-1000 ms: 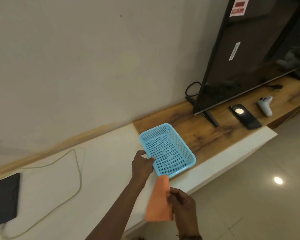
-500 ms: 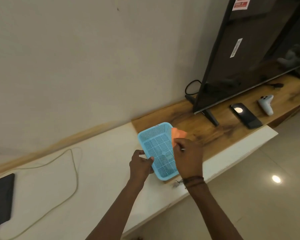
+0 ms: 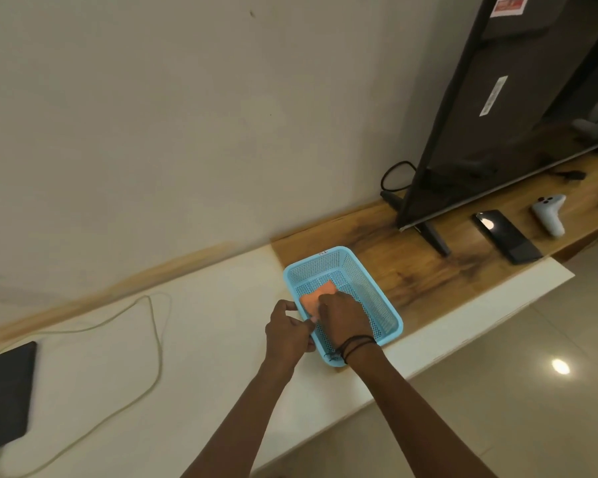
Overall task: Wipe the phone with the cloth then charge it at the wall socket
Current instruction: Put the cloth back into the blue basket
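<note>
Setting the cloth (image 3: 317,295) in the basket (image 3: 380,288), right hand (image 3: 344,313) pinching it, left hand (image 3: 287,332) gripping the rim; next I release.

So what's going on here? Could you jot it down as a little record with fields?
left hand: grips the near left rim of the blue basket
right hand: inside the basket, on the orange cloth
cloth: lying on the basket floor
phone: far left on the white counter, a cable running to it
second phone: on the wooden shelf beside a white controller
</note>
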